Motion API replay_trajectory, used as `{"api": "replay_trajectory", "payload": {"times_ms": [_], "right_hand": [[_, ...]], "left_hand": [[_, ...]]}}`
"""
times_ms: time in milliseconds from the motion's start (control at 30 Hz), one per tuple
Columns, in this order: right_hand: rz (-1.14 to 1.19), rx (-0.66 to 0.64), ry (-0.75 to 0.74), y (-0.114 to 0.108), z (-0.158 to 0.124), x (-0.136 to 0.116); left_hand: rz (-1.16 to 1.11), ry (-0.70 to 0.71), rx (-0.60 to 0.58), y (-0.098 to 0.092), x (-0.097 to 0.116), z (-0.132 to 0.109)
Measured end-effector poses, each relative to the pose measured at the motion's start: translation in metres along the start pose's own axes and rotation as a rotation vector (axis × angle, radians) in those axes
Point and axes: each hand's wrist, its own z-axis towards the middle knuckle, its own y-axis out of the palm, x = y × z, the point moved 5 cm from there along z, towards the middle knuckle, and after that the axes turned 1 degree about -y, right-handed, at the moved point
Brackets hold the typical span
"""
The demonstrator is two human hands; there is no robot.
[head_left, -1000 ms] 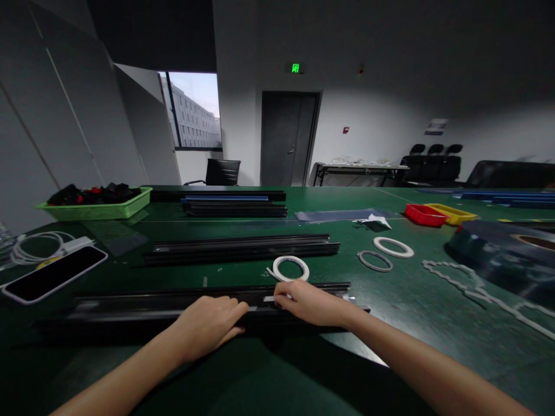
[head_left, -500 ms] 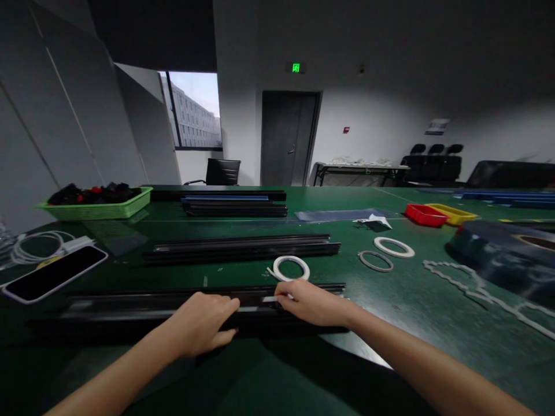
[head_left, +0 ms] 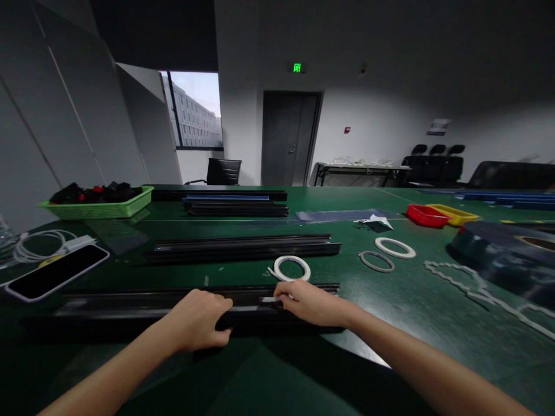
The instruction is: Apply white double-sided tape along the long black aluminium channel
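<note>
A long black profile [head_left: 125, 297] lies across the near part of the green table [head_left: 243, 381]. My left hand [head_left: 197, 320] grips its near edge around the middle, fingers on top and thumb at the front. My right hand [head_left: 306, 301] is closed in a pinch on a short white strip [head_left: 269, 300] over the right part of the profile. A pale band runs along the profile's channel between my hands. Just behind my right hand lies a white tape roll [head_left: 292, 268] with a loose end at its left.
Behind lies another black profile [head_left: 243, 247], then a stack of profiles [head_left: 236, 208]. A phone [head_left: 56, 271] and green basket [head_left: 99, 208] are at left. Tape rings [head_left: 395, 247], a wavy pale strip [head_left: 459, 270], a red tray [head_left: 427, 215] and a large dark roll [head_left: 498, 254] are at right.
The near profile has shifted slightly left, and my left hand has moved a little left with it. My right hand stays nearly in place, still pinching the white strip.
</note>
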Motion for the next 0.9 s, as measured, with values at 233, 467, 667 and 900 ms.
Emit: {"api": "replay_trajectory", "payload": {"times_ms": [233, 467, 667, 900], "right_hand": [[0.012, 0.012, 0.011, -0.0009, 0.001, 0.0], [0.01, 0.008, 0.01, 0.0004, 0.0025, 0.0016], [0.014, 0.006, -0.029, 0.002, 0.0036, 0.0022], [0.007, 0.013, -0.021, 0.0015, 0.0036, 0.0022]], "left_hand": [[0.013, -0.011, -0.02, 0.0014, -0.0003, 0.0002], [0.047, 0.002, -0.002, 0.0054, -0.0026, 0.0008], [0.038, 0.012, 0.018, 0.0052, -0.0026, 0.0004], [0.029, 0.008, 0.017, 0.004, -0.0029, 0.0003]]}}
